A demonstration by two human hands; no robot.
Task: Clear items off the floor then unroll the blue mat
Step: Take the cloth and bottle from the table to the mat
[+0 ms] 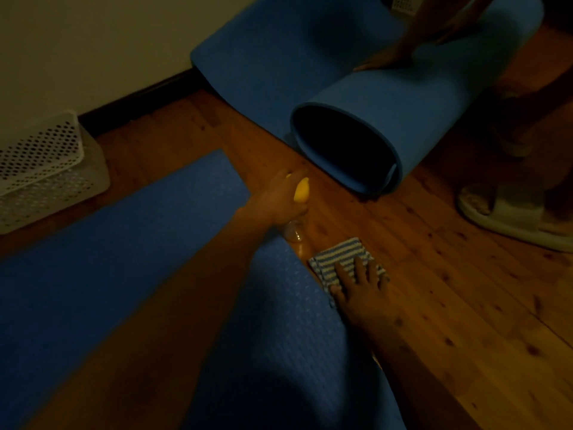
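Dim room, head view. The partly rolled blue mat (387, 113) lies on the wooden floor (449, 290), its open end facing the camera and its unrolled part running back toward the wall (77, 41). Another person's hands (403, 54) press on top of the roll, at its far side. Nearer than the roll, the left hand (279, 197) is closed around a small bottle with a yellow cap (301, 189), held just above the floor. Nearer again, the right hand (359, 283) lies flat, fingers spread, on a striped cloth (338, 256) that rests on the floor; it grips nothing. A second, flat blue mat (108, 259) lies left of the roll, under both forearms. A white perforated basket (40, 169) stands far left of the roll against the wall.
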